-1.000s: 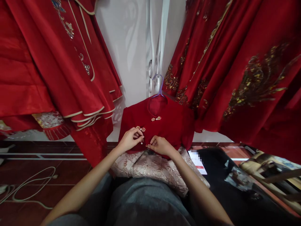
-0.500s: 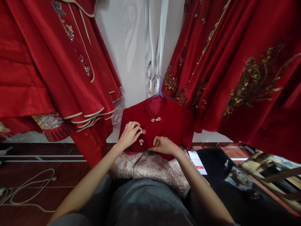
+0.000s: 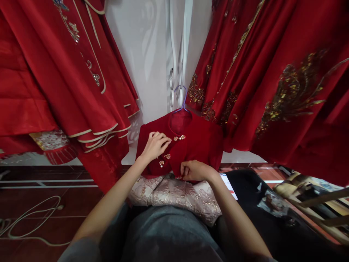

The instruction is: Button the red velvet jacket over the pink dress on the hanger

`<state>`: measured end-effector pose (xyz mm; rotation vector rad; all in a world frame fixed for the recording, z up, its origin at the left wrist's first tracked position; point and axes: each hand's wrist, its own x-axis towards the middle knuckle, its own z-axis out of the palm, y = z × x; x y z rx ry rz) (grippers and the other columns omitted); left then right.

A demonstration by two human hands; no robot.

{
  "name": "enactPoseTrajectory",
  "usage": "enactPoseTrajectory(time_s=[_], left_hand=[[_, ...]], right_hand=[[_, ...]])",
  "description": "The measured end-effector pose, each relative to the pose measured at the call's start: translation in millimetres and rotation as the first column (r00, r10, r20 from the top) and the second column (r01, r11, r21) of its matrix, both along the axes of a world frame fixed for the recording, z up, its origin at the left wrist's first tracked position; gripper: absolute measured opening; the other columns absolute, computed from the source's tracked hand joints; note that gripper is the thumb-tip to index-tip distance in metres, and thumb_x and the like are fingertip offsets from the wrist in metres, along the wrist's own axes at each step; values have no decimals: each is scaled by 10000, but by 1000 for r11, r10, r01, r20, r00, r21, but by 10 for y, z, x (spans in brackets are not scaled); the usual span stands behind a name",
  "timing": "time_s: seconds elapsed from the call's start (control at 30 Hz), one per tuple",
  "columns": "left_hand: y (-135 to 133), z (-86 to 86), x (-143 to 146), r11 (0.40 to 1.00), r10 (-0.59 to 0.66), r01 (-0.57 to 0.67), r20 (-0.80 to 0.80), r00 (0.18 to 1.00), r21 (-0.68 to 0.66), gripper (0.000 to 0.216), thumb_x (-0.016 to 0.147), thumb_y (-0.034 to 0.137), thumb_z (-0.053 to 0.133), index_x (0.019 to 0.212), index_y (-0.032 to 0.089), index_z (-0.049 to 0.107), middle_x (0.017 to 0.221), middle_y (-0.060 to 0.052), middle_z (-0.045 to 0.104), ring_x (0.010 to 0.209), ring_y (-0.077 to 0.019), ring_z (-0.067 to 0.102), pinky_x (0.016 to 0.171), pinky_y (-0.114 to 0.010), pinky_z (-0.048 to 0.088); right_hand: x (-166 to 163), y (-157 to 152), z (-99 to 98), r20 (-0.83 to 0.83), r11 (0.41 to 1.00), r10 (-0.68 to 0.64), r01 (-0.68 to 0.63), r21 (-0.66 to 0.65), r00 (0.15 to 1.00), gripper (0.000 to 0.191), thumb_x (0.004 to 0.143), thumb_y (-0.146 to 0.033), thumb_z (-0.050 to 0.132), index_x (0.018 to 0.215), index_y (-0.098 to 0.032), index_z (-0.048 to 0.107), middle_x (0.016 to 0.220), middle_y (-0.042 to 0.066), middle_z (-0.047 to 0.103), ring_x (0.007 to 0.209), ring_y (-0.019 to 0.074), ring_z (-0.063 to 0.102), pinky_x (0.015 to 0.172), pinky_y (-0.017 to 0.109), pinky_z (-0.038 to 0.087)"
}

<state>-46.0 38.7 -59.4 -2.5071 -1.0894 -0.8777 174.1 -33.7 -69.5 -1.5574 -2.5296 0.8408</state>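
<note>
A red jacket (image 3: 201,145) with a stand collar hangs on a purple hanger (image 3: 183,105) in front of me. At its collar sits a flower-shaped beaded clasp (image 3: 179,138). Lower down its front are more beaded flower clasps (image 3: 161,163), partly behind my wrist. My left hand (image 3: 156,145) is on the left chest just beside the collar clasp, thumb and fingertips drawn together; what they pinch is hidden. My right hand (image 3: 195,170) has its fingers curled round the lower front edge of the jacket, above the pink brocade cloth (image 3: 180,194) across my lap.
Red embroidered garments hang at left (image 3: 68,83) and right (image 3: 272,91). White scrolled metalwork (image 3: 172,72) stands behind the hanger. A phone (image 3: 229,186) and a clear plastic bag (image 3: 274,203) lie on a black surface at right. A white cable (image 3: 35,218) coils on the floor.
My left hand has moved up from the second clasp to beside the collar clasp. My right hand has shifted slightly right along the jacket's lower front. The view has turned slightly.
</note>
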Motion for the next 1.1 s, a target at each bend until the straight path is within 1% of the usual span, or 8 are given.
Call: enactPoseTrajectory(time_s=[0.13,0.33,0.57,0.77,0.83,0.93,1.0,1.1], left_hand=[[107,139,286,999,-19,20,-21,1000,25,272,952,354,465,1079,282,695,1007,-53,601,936,-201,487,864,-381,332],[181,167,569,995,92,-91,-51,994,30,261,913,386,530,920,214,726,980,-87,593,966,-247,484,850,-427,332],[64,207,470,995,-62,62,0,998,81,174,930,302,518,951,212,665,932,-29,692,962,-197,531,1076,-491,192],[139,178,439,994,-44,43,13,999,103,225,944,282,486,962,282,711,838,-16,727,932,-204,544,1072,-549,162],[165,151,428,992,-40,39,6,999,119,244,948,267,470,990,286,710,841,-18,729,918,-200,547,1071,-536,175],[164,118,402,991,-17,18,-9,1000,134,268,957,270,440,1045,274,693,847,-30,722,900,-206,550,1074,-527,182],[139,104,395,990,35,-34,-9,999,133,294,955,265,425,1135,248,656,866,-56,710,919,-225,551,1069,-526,197],[81,81,396,972,183,-185,25,983,143,445,917,182,419,1355,171,494,1058,-137,654,1032,-276,530,1052,-525,234]], right_hand=[[73,-33,30,-22,1000,-23,23,2,999,338,742,-327,682,1045,-191,625,918,49,720,816,177,661,716,246,461],[65,-36,58,32,998,-26,28,-53,999,356,788,-325,647,1102,-158,627,953,74,729,845,186,667,757,257,480],[222,27,53,-93,995,-97,96,-21,991,293,788,-283,637,1056,-164,636,901,76,731,803,193,677,738,281,500],[323,1,85,-184,992,-125,126,-8,975,229,777,-277,649,986,-188,629,848,62,731,760,196,672,724,309,506],[341,1,123,-206,977,-195,208,47,959,209,777,-290,649,960,-191,626,843,62,727,761,199,671,741,320,508],[317,73,209,-349,860,-378,465,210,858,204,791,-321,628,949,-192,609,827,64,707,771,202,667,786,352,515],[223,167,274,-557,807,-376,557,197,741,239,823,-344,581,1005,-190,581,862,69,692,794,192,667,800,359,530],[-41,315,325,-826,908,-236,418,0,511,379,881,-400,480,1195,-187,486,1087,109,659,964,186,661,849,356,546]])
